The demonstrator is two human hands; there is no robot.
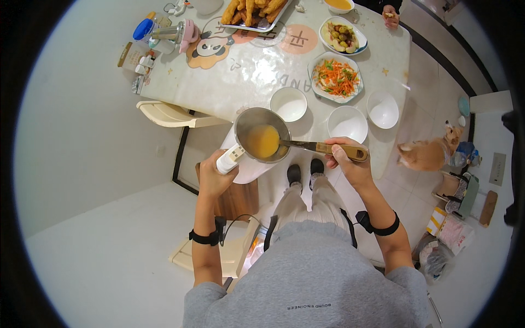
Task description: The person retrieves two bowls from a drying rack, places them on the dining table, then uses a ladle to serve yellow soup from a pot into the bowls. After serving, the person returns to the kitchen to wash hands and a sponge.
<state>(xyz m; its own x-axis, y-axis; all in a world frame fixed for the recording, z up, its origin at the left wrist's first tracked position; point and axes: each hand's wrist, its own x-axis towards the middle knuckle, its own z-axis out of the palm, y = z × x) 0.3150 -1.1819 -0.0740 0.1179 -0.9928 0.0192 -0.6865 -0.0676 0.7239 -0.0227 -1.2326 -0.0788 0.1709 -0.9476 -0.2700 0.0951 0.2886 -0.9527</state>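
My left hand (214,176) grips the white handle of a tall jug (249,170) with a steel interior, which looks like a soy milk maker's jug. The jug is tilted at the table's near edge, and a yellow liquid (262,139) lies inside. In my right hand (350,162) is the brown handle of a long utensil (301,144). Its far end reaches into the jug, hidden in the liquid. Just beyond the jug stands a white bowl (288,105). Two more white bowls, one nearer (348,125) and one farther right (382,110), stand beyond my right hand.
On the table (229,90) are shredded carrot on a plate (336,77), a fruit dish (343,36), fried dough sticks (250,10) and a yellow-filled bowl (339,5). Another person's hand (391,17) holds food. A dog (428,153) is on the floor; chairs (176,115) stand left.
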